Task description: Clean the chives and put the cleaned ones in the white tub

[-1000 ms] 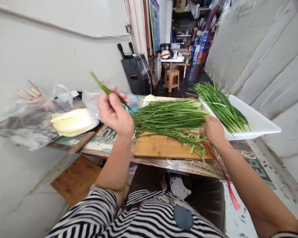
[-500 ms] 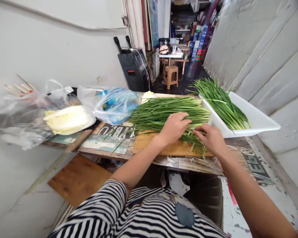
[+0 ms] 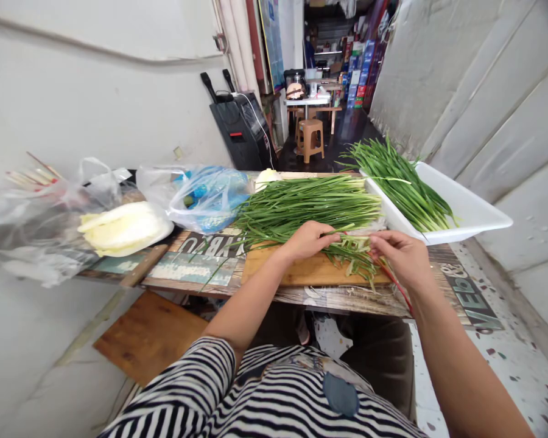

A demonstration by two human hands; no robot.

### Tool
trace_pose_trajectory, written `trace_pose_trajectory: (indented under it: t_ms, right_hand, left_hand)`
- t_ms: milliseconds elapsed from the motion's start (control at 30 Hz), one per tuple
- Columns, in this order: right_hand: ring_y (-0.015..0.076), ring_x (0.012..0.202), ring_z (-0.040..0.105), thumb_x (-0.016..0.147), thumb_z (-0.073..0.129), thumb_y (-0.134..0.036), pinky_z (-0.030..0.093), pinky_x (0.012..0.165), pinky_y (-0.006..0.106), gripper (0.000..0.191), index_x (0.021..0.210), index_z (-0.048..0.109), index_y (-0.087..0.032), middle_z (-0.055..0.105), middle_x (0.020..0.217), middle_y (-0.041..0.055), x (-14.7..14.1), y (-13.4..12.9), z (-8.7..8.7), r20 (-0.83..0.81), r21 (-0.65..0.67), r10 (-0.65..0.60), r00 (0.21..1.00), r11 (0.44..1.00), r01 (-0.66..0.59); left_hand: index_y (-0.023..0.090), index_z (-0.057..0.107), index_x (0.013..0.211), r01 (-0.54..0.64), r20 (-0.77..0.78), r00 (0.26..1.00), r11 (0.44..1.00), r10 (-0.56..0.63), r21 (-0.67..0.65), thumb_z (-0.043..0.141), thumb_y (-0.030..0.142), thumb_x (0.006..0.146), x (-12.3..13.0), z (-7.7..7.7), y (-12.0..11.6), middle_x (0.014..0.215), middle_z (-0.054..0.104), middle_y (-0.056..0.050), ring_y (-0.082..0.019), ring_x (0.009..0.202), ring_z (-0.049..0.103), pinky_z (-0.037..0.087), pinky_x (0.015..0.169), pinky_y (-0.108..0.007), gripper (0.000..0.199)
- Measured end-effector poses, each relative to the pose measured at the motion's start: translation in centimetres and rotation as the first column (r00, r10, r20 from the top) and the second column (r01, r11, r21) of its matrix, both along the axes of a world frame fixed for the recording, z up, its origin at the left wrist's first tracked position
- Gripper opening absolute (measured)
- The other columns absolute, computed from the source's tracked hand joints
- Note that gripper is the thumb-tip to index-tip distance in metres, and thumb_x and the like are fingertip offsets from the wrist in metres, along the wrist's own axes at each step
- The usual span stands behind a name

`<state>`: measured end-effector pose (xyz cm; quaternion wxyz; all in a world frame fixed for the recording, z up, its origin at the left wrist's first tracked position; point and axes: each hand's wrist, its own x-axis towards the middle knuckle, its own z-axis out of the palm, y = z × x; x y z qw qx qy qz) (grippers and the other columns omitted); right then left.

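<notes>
Left hand (image 3: 309,241) lowered since earlier frame; fingers pinch a stem (image 3: 332,230) at the chives' (image 3: 308,198) near edge. Right hand (image 3: 406,255): fingertips nearly together at pale stem ends, grip unclear. Chives hide the board's (image 3: 296,271) far side; tray (image 3: 477,216) beyond, right.

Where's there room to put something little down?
In the white tray, right of its greens. Also on the tabletop between the wooden handle and the cutting board, though thin leaves lie there. It's crowded around the left hand and right hand, under the green pile, and at the left end, with plastic bags and a cabbage.
</notes>
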<state>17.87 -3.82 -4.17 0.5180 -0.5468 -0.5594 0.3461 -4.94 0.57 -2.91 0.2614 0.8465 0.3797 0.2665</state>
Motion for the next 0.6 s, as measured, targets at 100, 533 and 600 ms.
trace_pose_trajectory:
  t_ms: [100, 533, 600]
  right_hand:
    - [0.0146, 0.053, 0.059, 0.072, 0.072, -0.048, 0.053, 0.055, 0.03, 0.031, 0.076, 0.072, -0.017, 0.068, 0.064, 0.0024, 0.5, -0.2, 0.5, -0.026, 0.045, -0.121, 0.992, 0.991, 0.122]
    - [0.0223, 0.086, 0.068, 0.086, 0.06, -0.039, 0.053, 0.08, 0.036, 0.024, 0.093, 0.077, -0.023, 0.075, 0.093, 0.0071, -2.0, 1.1, -0.4, 0.482, 0.268, 0.101, 0.87, 0.929, -0.257]
    - [0.0223, 0.087, 0.069, 0.085, 0.062, -0.039, 0.053, 0.079, 0.036, 0.024, 0.093, 0.077, -0.023, 0.076, 0.094, 0.0069, -1.9, 1.0, -0.5, 0.449, 0.235, 0.111, 0.887, 0.943, -0.237]
  left_hand:
    - [0.012, 0.063, 0.062, -0.053, 0.03, 0.998, 0.997, 0.055, -0.064, 0.05, 0.038, 0.091, -0.9, 0.4, 0.0, 0.055, 0.052, 0.004, -0.008, 0.056, 0.046, 0.032, 0.06, -0.021, 0.04]
    - [0.018, 0.076, 0.098, -0.057, 0.051, 0.997, 0.996, 0.054, 0.065, 0.063, 0.026, 0.086, -1.1, -0.4, -0.3, 0.092, 0.075, -0.005, -0.014, 0.081, 0.065, 0.046, 0.076, -0.022, 0.019]
    - [0.018, 0.077, 0.098, -0.065, 0.052, 0.997, 0.995, 0.061, 0.075, 0.065, 0.026, 0.085, -1.2, -0.7, -0.3, 0.093, 0.075, -0.005, -0.014, 0.082, 0.066, 0.047, 0.077, -0.022, 0.019]
